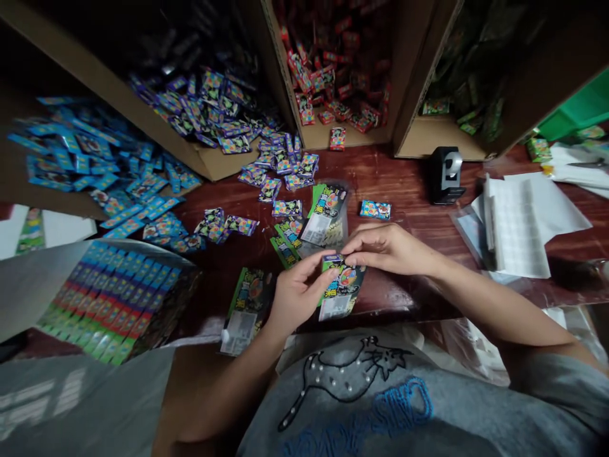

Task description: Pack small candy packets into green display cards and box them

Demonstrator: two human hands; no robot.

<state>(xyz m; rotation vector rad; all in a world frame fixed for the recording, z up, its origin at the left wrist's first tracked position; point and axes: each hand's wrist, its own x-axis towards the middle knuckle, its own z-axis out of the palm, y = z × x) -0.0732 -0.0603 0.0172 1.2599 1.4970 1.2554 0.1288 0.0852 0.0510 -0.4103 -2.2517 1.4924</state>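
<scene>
Both my hands meet over the near edge of a dark wooden table. My left hand grips a clear plastic bag with a green printed card from the left, fingers closed on it. My right hand pinches the bag's top edge, where a small purple packet sits at the opening. Two more filled bags lie close: one just beyond my hands, another at my left wrist.
Cardboard boxes at the back hold purple packets, red packets and green ones. Blue packets spill at left. A stacked tray of packets lies near left. A black dispenser and white sheets sit right.
</scene>
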